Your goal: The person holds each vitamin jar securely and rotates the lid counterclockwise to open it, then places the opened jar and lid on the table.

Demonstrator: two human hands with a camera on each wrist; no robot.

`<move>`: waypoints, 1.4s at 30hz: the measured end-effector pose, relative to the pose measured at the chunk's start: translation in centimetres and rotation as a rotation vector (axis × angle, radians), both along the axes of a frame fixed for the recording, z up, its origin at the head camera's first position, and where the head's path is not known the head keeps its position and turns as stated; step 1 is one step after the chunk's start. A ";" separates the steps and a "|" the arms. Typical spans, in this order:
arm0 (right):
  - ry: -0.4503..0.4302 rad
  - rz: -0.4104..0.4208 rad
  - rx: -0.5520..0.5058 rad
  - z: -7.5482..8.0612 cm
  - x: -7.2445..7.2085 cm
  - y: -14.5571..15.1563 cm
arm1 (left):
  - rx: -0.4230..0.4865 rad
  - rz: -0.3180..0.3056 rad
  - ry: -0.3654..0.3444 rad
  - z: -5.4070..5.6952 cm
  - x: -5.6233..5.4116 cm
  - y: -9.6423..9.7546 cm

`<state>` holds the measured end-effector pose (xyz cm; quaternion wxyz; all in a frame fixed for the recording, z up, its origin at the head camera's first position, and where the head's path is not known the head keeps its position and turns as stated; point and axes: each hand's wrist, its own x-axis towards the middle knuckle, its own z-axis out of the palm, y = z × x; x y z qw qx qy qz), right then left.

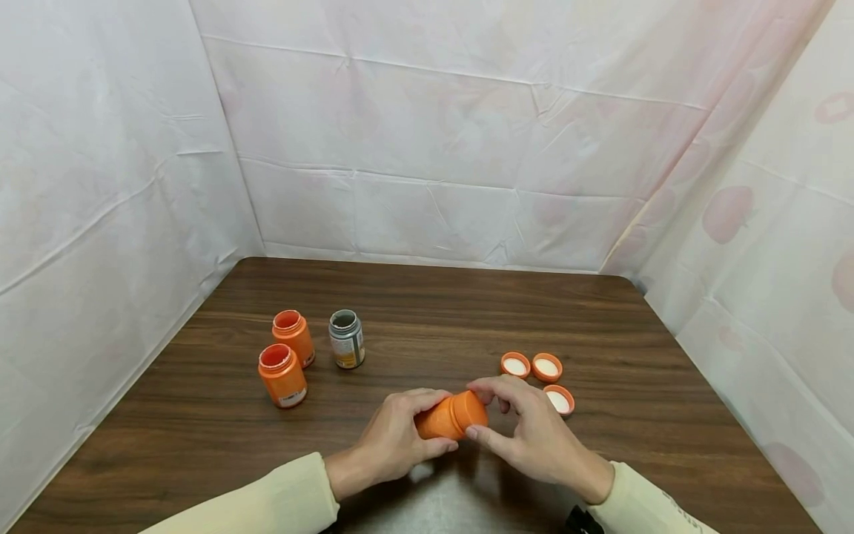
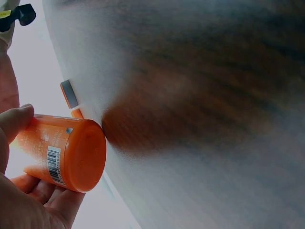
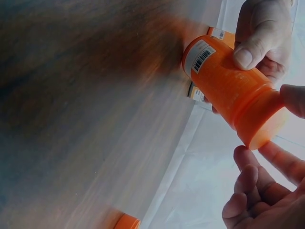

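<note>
In the head view my left hand [image 1: 399, 436] grips an orange plastic bottle [image 1: 437, 420] by its body, tilted on its side with its neck end to the right. A matching orange cap [image 1: 475, 408] sits on that end. My right hand [image 1: 534, 430] pinches the cap between thumb and index finger, its other fingers curled loosely below in the right wrist view. The bottle's label with a barcode [image 3: 204, 58] shows there too. From the left wrist view, the bottle's round base [image 2: 86, 155] faces the camera, near the tabletop.
Two open orange bottles [image 1: 283, 378] stand uncapped at the left of the brown wooden table [image 1: 427, 297]. Beside them is an open grey bottle [image 1: 347, 341]. Three orange caps [image 1: 559, 400] lie with white insides up, right of centre. White sheets [image 1: 427, 133] hang around the table.
</note>
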<state>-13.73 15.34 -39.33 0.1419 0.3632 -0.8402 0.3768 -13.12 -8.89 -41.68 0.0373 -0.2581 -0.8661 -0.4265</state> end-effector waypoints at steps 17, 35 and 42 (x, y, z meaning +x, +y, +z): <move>0.001 0.144 -0.017 0.3 -0.2 0.3 | 0.005 -0.014 0.019 -0.1 -0.1 0.0; 0.010 0.095 -0.035 0.3 -0.1 0.0 | 0.009 -0.009 0.016 -0.2 0.0 0.0; -0.017 -0.046 0.000 0.1 0.1 -0.2 | 0.015 -0.008 0.005 -0.1 0.0 0.0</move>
